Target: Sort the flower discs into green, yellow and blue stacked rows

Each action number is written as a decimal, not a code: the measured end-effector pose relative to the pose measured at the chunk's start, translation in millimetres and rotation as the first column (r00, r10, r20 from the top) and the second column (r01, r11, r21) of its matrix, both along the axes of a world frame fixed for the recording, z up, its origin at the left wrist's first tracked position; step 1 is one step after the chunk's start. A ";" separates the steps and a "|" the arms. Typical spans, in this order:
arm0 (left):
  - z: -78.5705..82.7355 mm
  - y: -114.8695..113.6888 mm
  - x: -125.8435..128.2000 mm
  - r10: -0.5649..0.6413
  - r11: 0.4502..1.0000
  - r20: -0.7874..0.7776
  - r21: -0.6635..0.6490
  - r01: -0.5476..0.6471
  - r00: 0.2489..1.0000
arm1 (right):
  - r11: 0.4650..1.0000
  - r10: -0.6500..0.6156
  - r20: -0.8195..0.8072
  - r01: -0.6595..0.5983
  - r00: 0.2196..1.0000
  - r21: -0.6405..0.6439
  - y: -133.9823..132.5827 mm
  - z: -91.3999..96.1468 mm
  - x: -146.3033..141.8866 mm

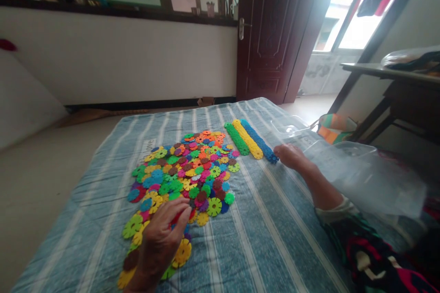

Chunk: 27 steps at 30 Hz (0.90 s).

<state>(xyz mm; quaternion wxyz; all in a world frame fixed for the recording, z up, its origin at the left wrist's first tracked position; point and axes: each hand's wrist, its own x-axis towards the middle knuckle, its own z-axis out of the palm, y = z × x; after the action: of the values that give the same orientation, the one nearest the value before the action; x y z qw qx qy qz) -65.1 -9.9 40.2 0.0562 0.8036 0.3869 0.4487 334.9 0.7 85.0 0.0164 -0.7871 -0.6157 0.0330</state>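
Observation:
A heap of notched plastic snowflake discs (192, 171) in many colours is spread over the striped bed cover. My left hand (161, 233) is over the near part of the heap, thumb and fingers bent together. A red disc shows in the gap behind its fingertips; what the tips pinch, if anything, is unclear. To the right, discs overlap in three straight rows: green (237, 139), yellow (248, 139) and blue (257, 139). My right hand (292, 156) is closed at the near end of the blue row, fingertips against the last blue disc (273, 158).
Clear plastic containers (290, 126) and a larger transparent one (367, 178) are at the right, near my right arm. A striped cloth cover (264, 219) lies beneath everything. Beyond it are a dark door (268, 32) and a table (395, 72).

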 end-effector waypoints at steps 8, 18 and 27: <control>-5.2 2.5 -2.0 -0.010 1.000 -0.009 -0.024 0.010 1.000 | 0.999 -0.047 0.006 0.047 0.999 0.021 -11.0 -17.8 -5.8; -8.8 2.9 -2.5 -0.006 0.999 0.002 -0.047 0.006 1.000 | 0.998 -0.060 0.033 0.059 0.998 0.027 -14.0 -19.1 -16.6; -3.1 -0.3 -1.0 0.006 0.998 -0.014 -0.066 -0.006 1.000 | 0.996 -0.062 0.040 0.059 0.997 0.061 -16.0 -21.5 -21.4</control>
<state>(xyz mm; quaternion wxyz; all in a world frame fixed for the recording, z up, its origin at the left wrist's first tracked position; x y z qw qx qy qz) -66.1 -10.2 37.1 0.0785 0.8033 0.4043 0.4302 313.5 -15.4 63.5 0.0278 -0.8052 -0.5924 -0.0025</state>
